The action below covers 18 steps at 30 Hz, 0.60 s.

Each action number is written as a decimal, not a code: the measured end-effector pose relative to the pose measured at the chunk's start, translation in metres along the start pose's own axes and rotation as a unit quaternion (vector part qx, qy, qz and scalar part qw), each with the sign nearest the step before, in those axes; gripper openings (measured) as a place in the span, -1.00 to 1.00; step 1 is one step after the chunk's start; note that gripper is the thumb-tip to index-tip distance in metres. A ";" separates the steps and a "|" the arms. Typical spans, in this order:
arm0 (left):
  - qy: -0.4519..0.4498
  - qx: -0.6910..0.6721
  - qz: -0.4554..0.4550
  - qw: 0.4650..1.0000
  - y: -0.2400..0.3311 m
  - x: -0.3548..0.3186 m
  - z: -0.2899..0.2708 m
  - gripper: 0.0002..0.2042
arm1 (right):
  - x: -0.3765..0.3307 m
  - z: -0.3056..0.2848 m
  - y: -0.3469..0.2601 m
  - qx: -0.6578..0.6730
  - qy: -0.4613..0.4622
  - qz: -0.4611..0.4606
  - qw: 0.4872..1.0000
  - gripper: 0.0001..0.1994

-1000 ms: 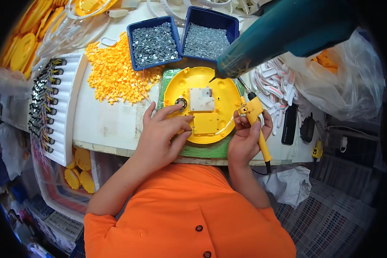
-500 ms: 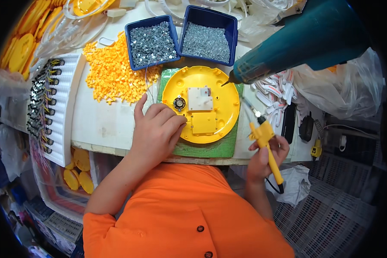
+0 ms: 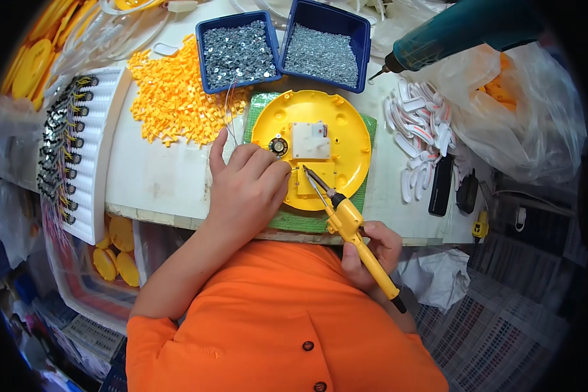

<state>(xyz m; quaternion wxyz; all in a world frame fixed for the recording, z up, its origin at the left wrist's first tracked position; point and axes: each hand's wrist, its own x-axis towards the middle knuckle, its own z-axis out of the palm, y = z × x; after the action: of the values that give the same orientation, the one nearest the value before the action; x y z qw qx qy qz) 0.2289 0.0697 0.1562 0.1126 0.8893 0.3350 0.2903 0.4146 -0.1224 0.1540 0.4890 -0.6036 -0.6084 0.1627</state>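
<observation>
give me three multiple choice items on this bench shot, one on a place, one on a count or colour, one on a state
1. Where does the yellow round housing lie?
A. on a green mat
B. inside a blue bin
C. on the white rack

2. How many blue bins of small metal parts stand behind it?
A. one
B. two
C. four

3. How is the soldering iron held?
A. lying loose on the bench
B. in the left hand
C. in the right hand, tip over the housing

Answers: 1 A, the green mat shows under its rim; 2 B, two bins stand side by side; 3 C, the right hand grips its yellow handle while the left hand rests at the housing.
</observation>
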 end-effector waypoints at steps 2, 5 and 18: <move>0.009 0.003 -0.001 1.000 -0.001 0.000 0.003 -0.90 | 0.001 0.000 0.000 0.035 -0.006 0.007 0.999 -0.54; 0.016 0.006 0.001 1.000 -0.001 -0.001 0.004 -0.91 | 0.004 -0.001 -0.002 0.020 -0.010 -0.009 1.000 -0.56; 0.006 0.019 0.003 1.000 -0.001 0.000 0.003 -0.91 | 0.015 0.001 0.001 -0.052 0.033 -0.073 0.995 -0.50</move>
<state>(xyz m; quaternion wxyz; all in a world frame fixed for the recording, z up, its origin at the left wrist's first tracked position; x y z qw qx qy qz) 0.2306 0.0702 0.1537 0.0925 0.8906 0.3386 0.2893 0.4170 -0.1078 0.1589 0.4868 -0.5872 -0.6424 0.0746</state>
